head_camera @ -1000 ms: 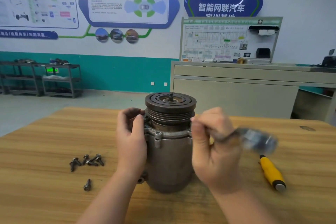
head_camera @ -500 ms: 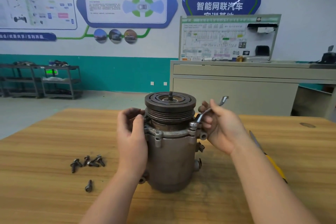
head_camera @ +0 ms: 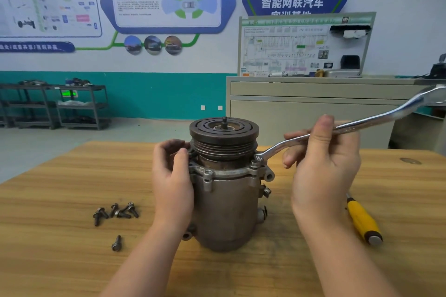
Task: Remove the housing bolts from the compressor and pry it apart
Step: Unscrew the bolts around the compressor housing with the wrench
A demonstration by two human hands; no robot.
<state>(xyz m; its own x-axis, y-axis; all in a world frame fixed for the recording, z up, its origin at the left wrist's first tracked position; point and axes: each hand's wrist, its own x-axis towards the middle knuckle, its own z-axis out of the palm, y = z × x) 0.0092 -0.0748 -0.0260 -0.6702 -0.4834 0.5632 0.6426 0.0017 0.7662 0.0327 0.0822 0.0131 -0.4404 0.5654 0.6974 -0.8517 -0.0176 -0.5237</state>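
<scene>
My left hand [head_camera: 172,177] cupped the compressor [head_camera: 225,190] just under its pulley [head_camera: 224,134], fingers curled round the flange, bracing the unit upright on the wooden bench [head_camera: 60,200]. My right hand [head_camera: 322,164] gripped the shank of an offset ring wrench [head_camera: 342,128], thumb up on top, fingers wrapped beneath; the tool's near end sat on a housing bolt [head_camera: 254,164] at the flange edge, just inboard of that hand, w/ the far end angling up and away past my knuckles.

Step in hand, as I judged it: backing out the housing bolts, not yet prying. A bolt at front of the flange [head_camera: 208,173] looked seated too, so more than one was left.

Next move called for a steady swing of the wrench while the left hand stopped the body turning; ring needed to stay square on the head or it could slip off.

Outboard of my left hand lay a cluster of removed bolts [head_camera: 115,212], plus one stray bolt [head_camera: 116,243] nearer me. Beyond my right wrist lay a yellow-handled screwdriver [head_camera: 363,220], prob. for prying. The pulley overhang crowded the wrench head, limiting the swing arc.
</scene>
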